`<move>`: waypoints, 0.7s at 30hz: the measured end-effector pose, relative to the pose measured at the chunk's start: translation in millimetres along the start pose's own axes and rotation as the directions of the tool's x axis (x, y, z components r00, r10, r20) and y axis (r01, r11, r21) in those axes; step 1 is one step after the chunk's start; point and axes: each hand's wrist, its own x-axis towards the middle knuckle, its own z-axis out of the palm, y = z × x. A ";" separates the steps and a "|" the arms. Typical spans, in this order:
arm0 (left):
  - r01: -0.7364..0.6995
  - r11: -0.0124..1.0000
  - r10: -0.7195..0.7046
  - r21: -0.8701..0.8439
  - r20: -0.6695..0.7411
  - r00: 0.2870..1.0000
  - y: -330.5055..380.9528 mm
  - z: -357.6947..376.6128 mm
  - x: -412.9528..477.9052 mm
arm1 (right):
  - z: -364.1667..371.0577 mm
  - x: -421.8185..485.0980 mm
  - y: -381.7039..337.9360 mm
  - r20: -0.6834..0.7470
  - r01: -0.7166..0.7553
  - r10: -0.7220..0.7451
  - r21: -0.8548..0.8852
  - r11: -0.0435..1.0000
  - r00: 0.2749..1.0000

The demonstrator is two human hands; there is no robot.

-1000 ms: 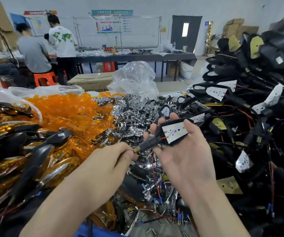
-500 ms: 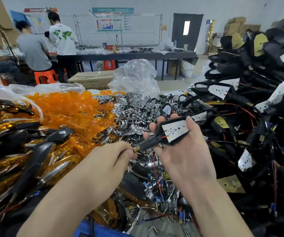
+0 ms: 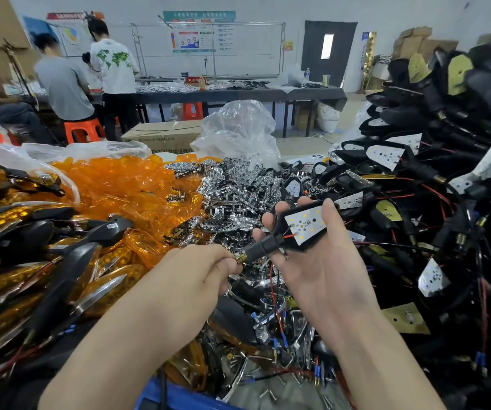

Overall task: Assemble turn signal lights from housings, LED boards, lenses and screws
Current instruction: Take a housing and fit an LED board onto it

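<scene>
My right hand (image 3: 318, 261) lies palm up and holds a black housing (image 3: 290, 241) with a white LED board (image 3: 306, 225) seated in it, thumb and fingertips curled round its edges. The housing's black stem (image 3: 263, 247) points left and ends in a brass threaded tip. My left hand (image 3: 200, 273) pinches that tip and the wires at its end. Red and black wires hang below between my hands. Orange lenses (image 3: 120, 187) are heaped to the left, chrome reflectors (image 3: 232, 196) in the middle.
Finished amber lights (image 3: 31, 261) lie stacked at the left. A tall pile of wired black housings (image 3: 445, 173) fills the right. Loose screws and chrome parts (image 3: 271, 389) lie below my hands. A clear plastic bag (image 3: 238, 131) stands behind. Two people work at a far table (image 3: 238, 94).
Both hands keep their hold on the housing and its stem. The view has shifted slightly; nothing else has moved.
</scene>
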 end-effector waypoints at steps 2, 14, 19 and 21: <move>0.003 1.000 -0.002 0.009 -0.002 1.000 -0.9 0.4 0.4 | 0.6 -0.1 0.5 -0.004 0.006 -0.006 -0.003 1.000 1.000; 0.001 0.999 0.001 -0.054 0.052 0.999 -2.3 0.8 -2.0 | 1.0 -1.0 1.6 0.006 0.005 -0.005 0.008 1.000 1.000; -0.007 0.999 0.010 -0.039 0.058 0.998 -3.5 0.2 -2.0 | 0.3 -0.5 1.5 0.001 0.002 -0.002 0.014 1.000 1.000; -0.012 0.999 0.014 -0.033 0.061 0.998 -3.4 -0.4 -2.2 | -0.6 -0.6 1.4 0.002 0.002 -0.002 0.016 1.000 1.000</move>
